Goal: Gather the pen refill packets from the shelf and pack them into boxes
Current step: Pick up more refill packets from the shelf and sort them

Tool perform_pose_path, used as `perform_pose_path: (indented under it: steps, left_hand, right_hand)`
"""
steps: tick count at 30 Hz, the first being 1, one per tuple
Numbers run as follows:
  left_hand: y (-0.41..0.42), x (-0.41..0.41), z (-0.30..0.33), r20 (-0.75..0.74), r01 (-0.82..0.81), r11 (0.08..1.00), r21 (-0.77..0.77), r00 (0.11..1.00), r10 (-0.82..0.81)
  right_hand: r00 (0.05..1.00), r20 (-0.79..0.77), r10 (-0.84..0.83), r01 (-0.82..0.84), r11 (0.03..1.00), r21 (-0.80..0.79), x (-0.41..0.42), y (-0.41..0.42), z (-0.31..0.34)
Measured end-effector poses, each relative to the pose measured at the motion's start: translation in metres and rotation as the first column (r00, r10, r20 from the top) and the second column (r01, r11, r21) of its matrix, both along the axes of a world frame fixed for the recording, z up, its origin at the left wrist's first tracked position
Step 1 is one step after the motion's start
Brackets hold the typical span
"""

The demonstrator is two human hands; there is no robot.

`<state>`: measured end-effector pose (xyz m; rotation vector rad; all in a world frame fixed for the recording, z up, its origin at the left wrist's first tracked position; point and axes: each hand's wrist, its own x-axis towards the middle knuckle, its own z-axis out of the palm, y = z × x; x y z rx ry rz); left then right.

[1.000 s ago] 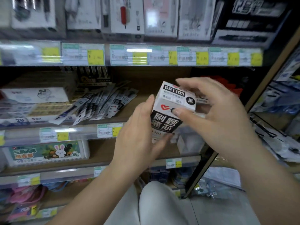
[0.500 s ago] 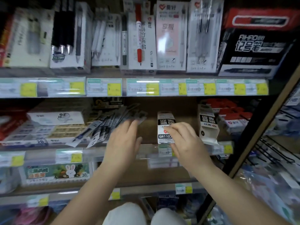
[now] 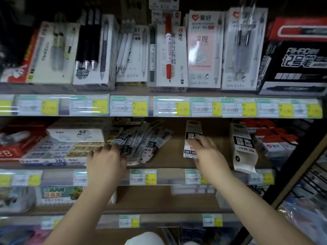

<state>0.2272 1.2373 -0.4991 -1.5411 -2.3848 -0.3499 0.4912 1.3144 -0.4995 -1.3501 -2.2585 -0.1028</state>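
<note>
Two hands are up at the middle shelf (image 3: pixel 168 156), well apart from each other. Over on the left, the left hand (image 3: pixel 106 160) lies on the near end of the fanned pile of refill packets (image 3: pixel 141 144), fingers reaching into the pile; whether they actually grip a packet cannot be told, the fingertips are blurred against the wrappers. The pile sprawls across the wooden shelf board, leaning back and to the right, just beside a stack of flat pencil boxes (image 3: pixel 53 151) marked 2B. On the right, the right hand (image 3: pixel 206 152) has its fingers curled onto the front of a white box (image 3: pixel 192 137) that stands upright on the same shelf, black lettering on its face and a flap open at the top. Further right, a second white box (image 3: pixel 245 149) stands tilted at the shelf's front edge, apart from the hand. Price tags (image 3: pixel 139 107) run along the shelf rails, and pen packs (image 3: pixel 168 55) stand on the shelf above.
</note>
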Motion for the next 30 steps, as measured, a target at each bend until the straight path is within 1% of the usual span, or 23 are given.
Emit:
perform_pose_path:
  steps: [3,5,7,9,11,13,14,17,18,21,25,30]
  left_hand:
    - [0.004,0.002,0.004,0.083,0.013,0.999,-0.03,0.996,-0.01]
    - [0.008,0.006,0.006,0.103,0.035,0.998,-0.046,0.994,-0.03]
    - [0.012,0.009,0.006,0.087,0.045,0.998,-0.045,0.995,-0.041]
    - [0.016,0.012,0.006,0.088,0.077,0.997,0.005,0.993,-0.078]
    - [0.021,0.015,0.005,0.087,0.111,0.993,0.031,0.99,-0.113]
    - [0.028,0.017,0.007,0.066,0.11,0.994,0.02,0.992,-0.111]
    - [0.032,0.018,0.01,0.06,0.092,0.996,-0.015,0.994,-0.091]
    - [0.047,0.02,0.019,0.067,0.022,0.972,-0.235,0.998,-0.006]
    - [0.051,0.022,0.021,0.061,0.012,0.96,-0.279,0.998,0.006]
    - [0.061,0.027,0.023,0.061,0.005,0.953,-0.304,0.998,0.014]
    - [0.07,0.03,0.025,0.162,0.032,0.943,-0.333,0.987,0.023]
    - [0.077,0.024,0.028,0.182,0.028,0.943,-0.332,0.983,0.035]
  right_hand:
    - [0.998,0.056,0.04,-0.033,0.991,-0.132,-0.005,0.003,0.004]
    - [0.997,0.059,0.04,-0.03,0.987,-0.161,-0.009,0.003,0.004]
    - [0.999,0.031,0.025,-0.022,0.993,-0.118,-0.014,0.0,0.004]
    - [0.999,0.047,0.027,-0.026,0.999,-0.03,-0.021,-0.004,0.002]
    - [0.997,0.061,0.045,-0.047,0.998,0.03,-0.03,-0.008,0.0]
    - [0.995,0.063,0.079,-0.083,0.995,0.059,-0.038,-0.013,0.003]
    - [0.994,0.053,0.094,-0.098,0.993,0.071,-0.04,-0.015,0.005]
    - [0.992,0.051,0.112,-0.115,0.991,0.069,-0.044,-0.018,0.014]
    - [0.992,0.056,0.115,-0.119,0.991,0.061,-0.045,-0.019,0.016]
    - [0.989,0.081,0.127,-0.132,0.99,0.053,-0.048,-0.022,0.019]
    - [0.986,0.096,0.14,-0.144,0.989,0.041,-0.051,-0.024,0.018]
    - [0.977,0.122,0.177,-0.181,0.983,0.024,-0.051,-0.03,0.015]
